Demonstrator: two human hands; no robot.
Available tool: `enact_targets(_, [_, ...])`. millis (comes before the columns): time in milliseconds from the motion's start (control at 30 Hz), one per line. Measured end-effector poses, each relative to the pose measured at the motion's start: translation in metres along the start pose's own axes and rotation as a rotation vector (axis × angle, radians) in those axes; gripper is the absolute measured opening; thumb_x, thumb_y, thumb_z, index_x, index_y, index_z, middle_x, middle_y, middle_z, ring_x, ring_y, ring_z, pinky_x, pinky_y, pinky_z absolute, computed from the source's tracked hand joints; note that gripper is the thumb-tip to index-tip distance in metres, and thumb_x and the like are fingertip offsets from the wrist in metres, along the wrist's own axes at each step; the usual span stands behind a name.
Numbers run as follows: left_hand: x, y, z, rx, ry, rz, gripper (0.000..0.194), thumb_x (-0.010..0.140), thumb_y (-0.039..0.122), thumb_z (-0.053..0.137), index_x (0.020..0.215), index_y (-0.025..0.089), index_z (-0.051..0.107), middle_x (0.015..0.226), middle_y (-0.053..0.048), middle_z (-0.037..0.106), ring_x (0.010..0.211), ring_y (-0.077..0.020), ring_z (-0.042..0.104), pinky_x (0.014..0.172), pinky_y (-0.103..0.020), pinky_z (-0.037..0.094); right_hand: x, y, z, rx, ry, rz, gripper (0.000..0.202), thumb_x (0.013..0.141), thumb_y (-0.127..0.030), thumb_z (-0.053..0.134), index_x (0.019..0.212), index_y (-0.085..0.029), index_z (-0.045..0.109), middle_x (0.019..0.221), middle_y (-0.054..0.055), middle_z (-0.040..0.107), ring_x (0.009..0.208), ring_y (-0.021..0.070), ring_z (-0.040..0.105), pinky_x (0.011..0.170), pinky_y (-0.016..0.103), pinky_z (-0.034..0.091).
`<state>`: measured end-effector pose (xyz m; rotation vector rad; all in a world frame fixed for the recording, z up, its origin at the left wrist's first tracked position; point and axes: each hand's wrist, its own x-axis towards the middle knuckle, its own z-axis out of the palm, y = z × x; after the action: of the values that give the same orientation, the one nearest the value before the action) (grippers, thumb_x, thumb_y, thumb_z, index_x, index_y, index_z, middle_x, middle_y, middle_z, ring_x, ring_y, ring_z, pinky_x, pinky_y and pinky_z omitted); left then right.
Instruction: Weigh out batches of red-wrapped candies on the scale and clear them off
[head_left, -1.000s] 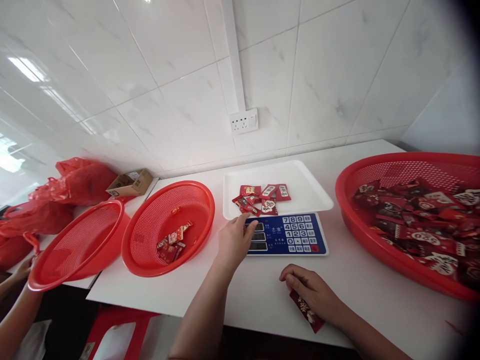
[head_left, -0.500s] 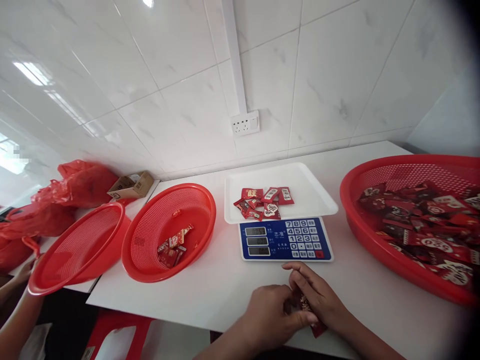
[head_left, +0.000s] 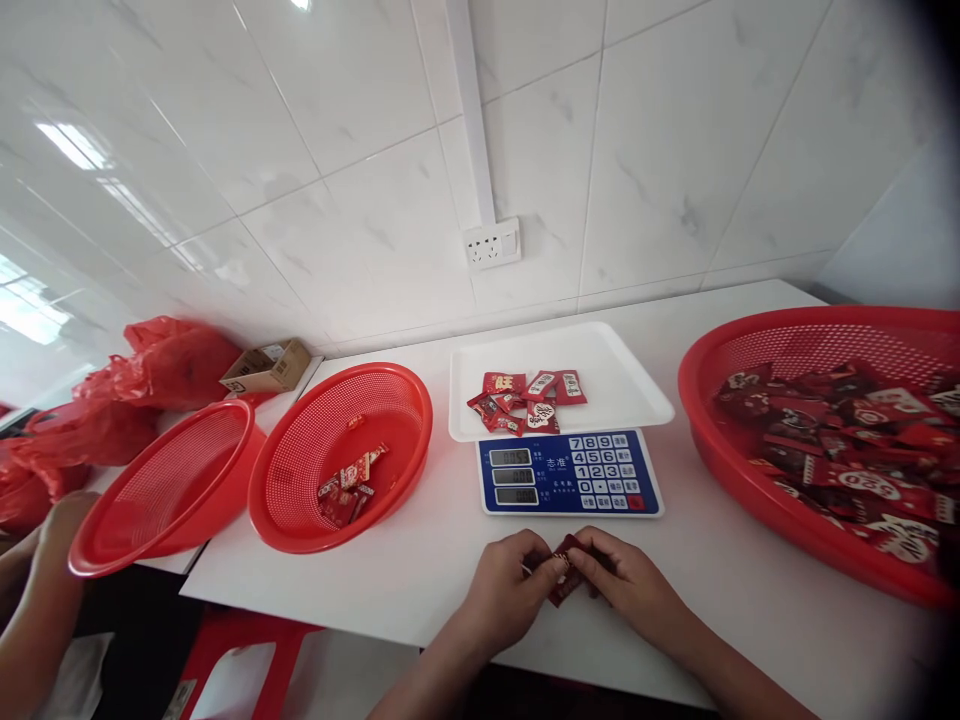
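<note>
Between my two hands is a small dark red snack packet (head_left: pixel 568 580), pinched from both sides in front of the scale. My left hand (head_left: pixel 510 590) grips its left edge with thumb and fingers. On the packet's right side, my right hand (head_left: pixel 622 575) is closed too, the thumb pressing its upper face. Just beyond them lies the blue digital scale (head_left: pixel 559 502), its keypad and three displays facing me. Its white tray (head_left: pixel 615 385) carries several red packets (head_left: pixel 541 415) in a small heap towards the left.
A large red basket (head_left: pixel 739 490) full of packets stands at the right. Left of the scale is a red basket (head_left: pixel 277 530) with a few packets, then another red basket (head_left: pixel 105 550). Red plastic bags (head_left: pixel 180 360), a cardboard box (head_left: pixel 281 372) and another person's arm (head_left: pixel 45 570) are farther left.
Both hands have shifted, the left one leftward and up. They have drawn apart from their overlap, and the packet has moved left with them. The tray's packets stay put.
</note>
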<state>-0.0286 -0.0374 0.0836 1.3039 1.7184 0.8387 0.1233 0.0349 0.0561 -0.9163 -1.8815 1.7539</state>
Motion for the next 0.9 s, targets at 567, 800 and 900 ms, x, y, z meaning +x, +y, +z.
enact_targets(567, [0.004,0.021,-0.011,0.043,-0.056,0.150,0.023,0.084,0.029,0.054,0.101,0.021,0.066,0.090,-0.002,0.069,0.077,-0.0157,0.058,0.069,-0.025,0.045,-0.004,0.003,-0.003,0.123,0.177,-0.040,0.038,0.077,-0.058,0.050,0.073,-0.020,0.057,0.057,-0.002,0.052,0.050,0.0120,0.051,0.050,0.026,0.045])
enact_targets(800, [0.016,0.039,-0.033,-0.032,0.185,0.279,0.024,0.084,0.024,0.053,0.107,0.020,0.061,0.102,-0.006,0.066,0.089,-0.0175,0.061,0.077,-0.028,0.048,-0.006,0.004,0.001,0.215,0.157,0.006,0.040,0.076,-0.054,0.054,0.098,-0.020,0.059,0.075,0.002,0.060,0.056,0.0128,0.055,0.053,0.028,0.047])
enact_targets(900, [0.017,0.052,-0.041,-0.003,0.251,0.280,0.020,0.083,0.022,0.054,0.102,0.019,0.060,0.096,-0.005,0.067,0.083,-0.0161,0.061,0.074,-0.027,0.048,-0.007,0.005,0.002,0.257,0.145,-0.006,0.041,0.076,-0.051,0.055,0.105,-0.022,0.055,0.075,0.001,0.059,0.055,0.0128,0.054,0.051,0.028,0.046])
